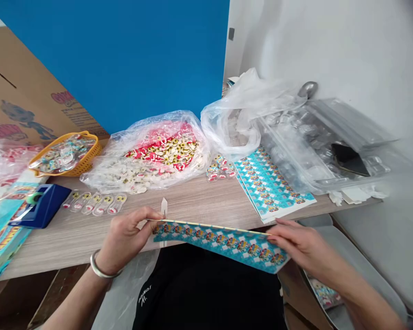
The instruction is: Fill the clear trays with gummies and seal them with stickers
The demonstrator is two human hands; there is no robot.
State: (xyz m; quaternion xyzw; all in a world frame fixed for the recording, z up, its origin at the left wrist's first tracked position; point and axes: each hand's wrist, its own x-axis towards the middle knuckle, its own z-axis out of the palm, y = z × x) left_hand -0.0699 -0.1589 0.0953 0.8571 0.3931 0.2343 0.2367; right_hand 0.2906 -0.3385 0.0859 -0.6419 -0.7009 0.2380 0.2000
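Note:
A strip of blue printed sticker sheet [220, 243], patterned with small cartoon pictures, stretches between my two hands at the table's front edge. My left hand [131, 236] pinches its left end, and a pale bracelet circles that wrist. At the other end my right hand [301, 243] grips the upper right corner. The strip's top edge shows a thin yellowish line, and its face tilts toward me. Just beyond it lies a stack of similar blue sheets [271, 183]. Several clear foot-shaped pieces [94, 204] with red and yellow bits lie in a row on the left.
A clear bag [158, 151] of red, white and yellow pieces sits mid-table. Left of it are a yellow basket [86, 158] of small packs and a blue tape dispenser [46, 206]. A transparent bin [316, 151] stands at the right. Cardboard [30, 87] rises behind.

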